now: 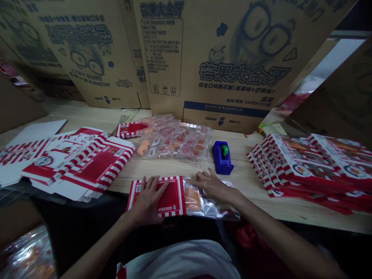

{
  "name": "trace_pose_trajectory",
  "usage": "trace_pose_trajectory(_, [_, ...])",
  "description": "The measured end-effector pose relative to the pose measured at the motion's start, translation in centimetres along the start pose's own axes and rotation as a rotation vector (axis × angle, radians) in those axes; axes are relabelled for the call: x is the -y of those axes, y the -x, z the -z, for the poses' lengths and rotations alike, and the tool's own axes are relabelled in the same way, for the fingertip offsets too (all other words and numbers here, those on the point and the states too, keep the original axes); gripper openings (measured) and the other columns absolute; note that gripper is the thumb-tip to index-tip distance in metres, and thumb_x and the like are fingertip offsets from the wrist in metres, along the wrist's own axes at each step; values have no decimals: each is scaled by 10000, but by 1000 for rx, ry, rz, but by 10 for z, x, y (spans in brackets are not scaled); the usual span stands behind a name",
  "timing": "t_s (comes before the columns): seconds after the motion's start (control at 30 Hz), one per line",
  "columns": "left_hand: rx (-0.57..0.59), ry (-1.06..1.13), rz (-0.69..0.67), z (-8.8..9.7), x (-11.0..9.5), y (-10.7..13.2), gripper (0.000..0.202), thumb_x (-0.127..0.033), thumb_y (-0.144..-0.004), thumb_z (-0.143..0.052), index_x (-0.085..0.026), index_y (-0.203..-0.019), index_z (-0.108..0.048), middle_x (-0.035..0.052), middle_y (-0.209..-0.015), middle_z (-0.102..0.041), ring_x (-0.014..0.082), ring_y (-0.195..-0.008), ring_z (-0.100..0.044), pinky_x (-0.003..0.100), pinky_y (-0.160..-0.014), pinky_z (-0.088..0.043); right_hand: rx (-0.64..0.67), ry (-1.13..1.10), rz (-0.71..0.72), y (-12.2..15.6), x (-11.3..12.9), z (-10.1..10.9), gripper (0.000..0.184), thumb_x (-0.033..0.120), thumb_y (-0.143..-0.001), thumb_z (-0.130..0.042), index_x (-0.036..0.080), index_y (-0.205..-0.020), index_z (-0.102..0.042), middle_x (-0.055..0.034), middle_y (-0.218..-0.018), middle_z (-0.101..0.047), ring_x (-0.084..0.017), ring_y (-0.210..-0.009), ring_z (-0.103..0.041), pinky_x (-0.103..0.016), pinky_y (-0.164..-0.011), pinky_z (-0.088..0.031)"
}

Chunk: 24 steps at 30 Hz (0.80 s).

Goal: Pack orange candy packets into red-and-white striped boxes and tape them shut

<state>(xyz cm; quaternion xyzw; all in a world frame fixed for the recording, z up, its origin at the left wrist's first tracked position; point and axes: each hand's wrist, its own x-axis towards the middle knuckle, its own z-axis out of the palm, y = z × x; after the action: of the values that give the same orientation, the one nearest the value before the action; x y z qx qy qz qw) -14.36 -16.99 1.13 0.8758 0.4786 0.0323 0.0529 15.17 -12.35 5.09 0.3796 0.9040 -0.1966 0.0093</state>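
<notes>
My left hand [147, 201] lies flat on a red-and-white striped cardboard box [171, 197], fingers spread over its red face. The box sits at the table's front edge. My right hand [212, 186] rests on a clear plastic packet of orange sweets [200, 203] that touches the box's right side. The palm and fingers lie on top of the packet, not gripping it, and they hide its upper part. Neither hand appears to hold anything.
A blue tape dispenser [222, 157] with a green core stands beyond my right hand. Clear sweet packets [174, 139] lie heaped behind it, beside a red striped box [130, 130]. Flat printed boxes [95, 166] [305, 166] are stacked on the wooden table [241, 182] at both sides. Cardboard cartons [232, 58] stand behind.
</notes>
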Motion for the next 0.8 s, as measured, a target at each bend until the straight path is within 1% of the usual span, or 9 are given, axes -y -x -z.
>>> trace_pose_trajectory(0.13, [-7, 5, -20, -1, 2, 0, 1042, -441, -513, -736, -162, -1445, -363, 253, -1411, -366, 451, -1325, -306, 644, -1110, -118, 28, -36, 16, 6, -1, 1, 660, 82, -875, -496, 433, -1422, -386, -28, -987, -511, -195, -965, -499, -605, -1077, -172])
trace_pose_trajectory(0.3, [-20, 11, -107, -1, 1, 0, 1030, -486, -539, -728, -162, -1445, -361, 248, -1414, -380, 459, -1325, -301, 663, -1108, -85, 26, -34, 4, -7, -8, -20, 531, 139, -896, -513, 407, -1355, -497, -53, -1050, -540, -227, -1006, -491, -659, -1053, -164])
trace_pose_trajectory(0.4, [-2, 15, -114, 0, -1, -1, 1077, -501, -508, -748, -156, -1451, -356, 252, -1407, -387, 468, -1315, -312, 672, -1101, -95, -78, -69, 21, -18, -5, -33, 421, 158, -912, -500, 366, -1264, -600, -92, -1191, -550, -272, -1143, -470, -664, -1068, -137])
trace_pose_trajectory(0.5, [50, 31, -83, 1, 0, -3, 1169, -533, -442, -784, -152, -1458, -347, 250, -1404, -392, 460, -1305, -333, 653, -1106, -132, -302, -189, -16, -10, -4, -42, 367, 116, -914, -449, 275, -1145, -686, -113, -1258, -563, -266, -1236, -462, -606, -1116, -149])
trace_pose_trajectory(0.57, [74, 47, -74, 2, 1, -3, 1210, -537, -408, -803, -157, -1461, -342, 244, -1416, -385, 459, -1310, -329, 644, -1107, -151, -528, -286, -127, 11, -8, -49, 315, 157, -919, -452, 212, -1110, -697, -134, -1251, -583, -261, -1240, -485, -547, -1122, -236])
trace_pose_trajectory(0.63, [67, 74, -77, 0, 4, -2, 1227, -533, -394, -815, -166, -1463, -337, 238, -1432, -372, 467, -1324, -306, 647, -1104, -157, -737, -366, -315, 42, -16, -57, 313, 278, -922, -489, 179, -1163, -663, -155, -1269, -584, -270, -1225, -510, -499, -1086, -344])
trace_pose_trajectory(0.67, [55, 89, -82, -1, 6, -1, 1228, -537, -397, -815, -171, -1465, -332, 235, -1437, -368, 470, -1329, -296, 652, -1101, -157, -808, -401, -431, 59, -21, -61, 367, 349, -917, -502, 173, -1211, -632, -161, -1282, -582, -277, -1215, -523, -488, -1062, -383])
trace_pose_trajectory(0.73, [25, 109, -93, -3, 7, 0, 1219, -550, -411, -806, -173, -1467, -326, 234, -1435, -369, 471, -1327, -293, 661, -1095, -157, -847, -490, -650, 88, -27, -70, 498, 474, -903, -490, 161, -1280, -582, -170, -1275, -604, -299, -1194, -553, -497, -1034, -417])
trace_pose_trajectory(0.8, [7, 104, -102, -4, 5, -2, 1192, -550, -427, -797, -163, -1459, -341, 240, -1414, -384, 466, -1303, -318, 660, -1091, -162, -818, -600, -769, 102, -24, -79, 583, 556, -886, -467, 142, -1279, -584, -179, -1263, -624, -320, -1195, -565, -512, -1044, -409])
